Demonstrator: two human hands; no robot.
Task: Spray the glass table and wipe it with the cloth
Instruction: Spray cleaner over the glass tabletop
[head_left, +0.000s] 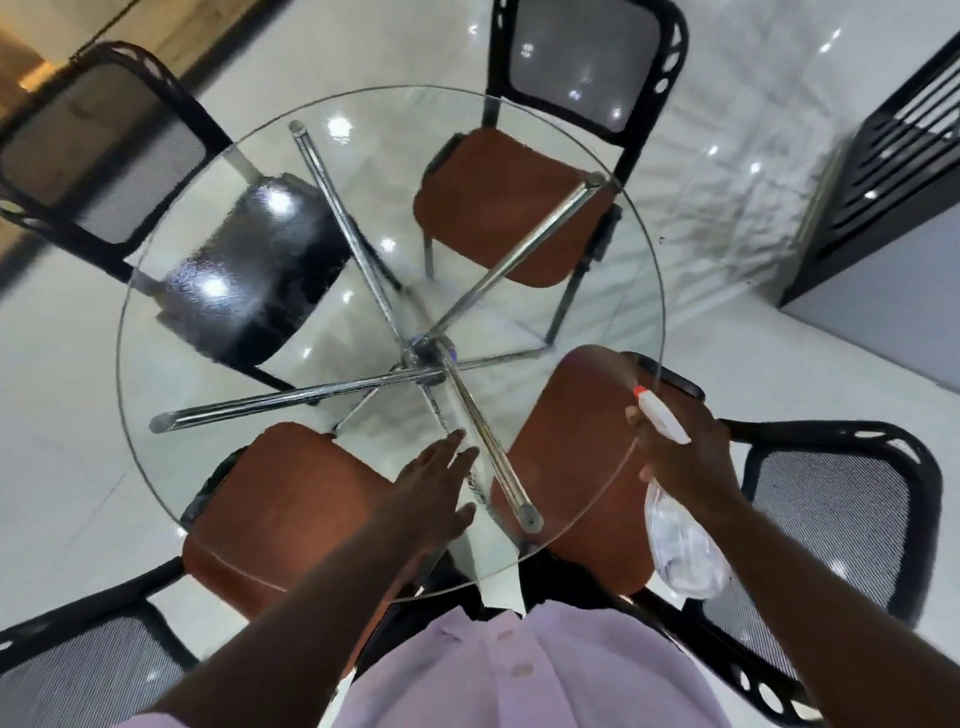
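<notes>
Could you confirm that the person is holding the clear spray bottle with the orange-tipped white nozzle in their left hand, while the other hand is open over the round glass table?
Not quite: the clear spray bottle with the orange-tipped white nozzle is in the right hand, as the head view shows. The left hand is the one open, fingers spread, over the round glass table.
</notes>
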